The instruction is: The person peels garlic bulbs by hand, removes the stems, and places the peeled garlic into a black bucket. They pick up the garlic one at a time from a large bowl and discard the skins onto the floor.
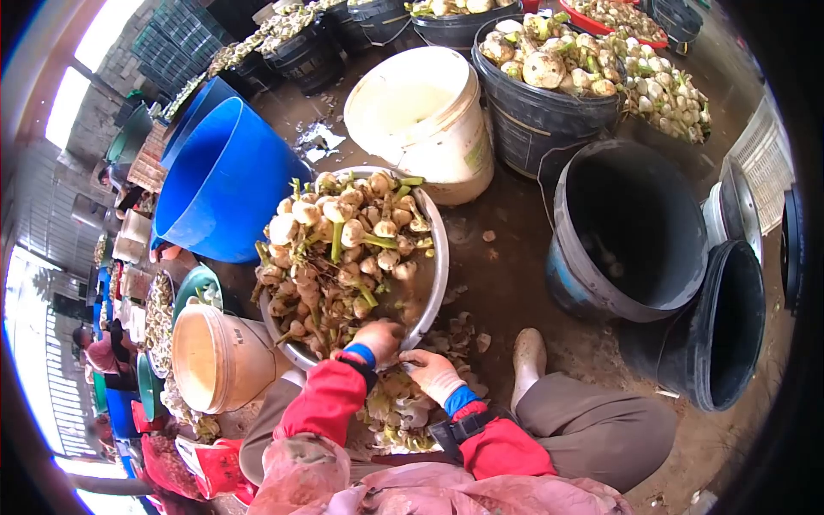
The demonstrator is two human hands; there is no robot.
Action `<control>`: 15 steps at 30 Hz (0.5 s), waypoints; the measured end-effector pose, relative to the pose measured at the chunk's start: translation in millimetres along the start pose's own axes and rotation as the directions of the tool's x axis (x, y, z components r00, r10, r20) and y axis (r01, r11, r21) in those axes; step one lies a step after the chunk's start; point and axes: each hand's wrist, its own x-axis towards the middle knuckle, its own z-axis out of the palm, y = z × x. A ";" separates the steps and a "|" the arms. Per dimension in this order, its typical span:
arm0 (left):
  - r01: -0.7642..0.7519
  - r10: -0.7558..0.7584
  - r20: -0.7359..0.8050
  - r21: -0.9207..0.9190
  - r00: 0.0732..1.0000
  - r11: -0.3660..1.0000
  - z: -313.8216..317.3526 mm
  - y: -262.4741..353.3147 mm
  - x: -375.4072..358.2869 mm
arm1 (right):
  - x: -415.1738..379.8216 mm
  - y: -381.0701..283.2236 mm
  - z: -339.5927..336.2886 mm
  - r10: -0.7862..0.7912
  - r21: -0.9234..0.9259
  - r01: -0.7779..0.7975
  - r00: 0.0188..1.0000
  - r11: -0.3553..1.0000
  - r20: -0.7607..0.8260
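A wide metal basin in front of me holds a heap of whitish bulbs with short green stems. At its near edge my left hand is closed, its fingers curled; what it holds is hidden. Close beside it, to the right, my right hand has its thumb and fingers pressed together near the rim, and what lies between them is too small to name. Pale peelings are piled on the floor below both hands.
A white bucket stands beyond the basin, blue tubs at the left, a cream bucket nearer. On the right are an open dark bucket and a black one. A bulb-filled black bucket stands behind. People sit far left.
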 end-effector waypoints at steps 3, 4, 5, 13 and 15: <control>0.070 -0.071 -0.066 -0.027 0.995 0.997 6.0 -9.4 -10.0 | -5.8 -15.1 -3.3 0.079 -0.007 -0.079 0.997 0.997 0.021; 0.067 -0.072 -0.083 -0.062 0.994 0.996 10.8 -15.5 -9.6 | -9.6 -20.1 -4.5 0.144 -0.001 -0.144 0.989 0.990 0.043; 0.149 -0.160 -0.076 -0.132 0.984 0.980 -7.8 1.7 -18.9 | -11.0 -20.7 -3.8 0.139 -0.007 -0.139 0.989 0.990 0.042; 0.270 -0.376 -0.224 -0.394 0.899 0.879 -1.6 1.6 -43.8 | -3.5 3.6 8.9 0.002 0.147 0.014 0.994 0.989 -0.105; 0.419 -0.493 -0.076 -0.425 0.867 0.803 -1.1 1.6 -38.8 | 2.5 11.2 11.0 -0.046 0.118 0.057 0.995 0.991 -0.089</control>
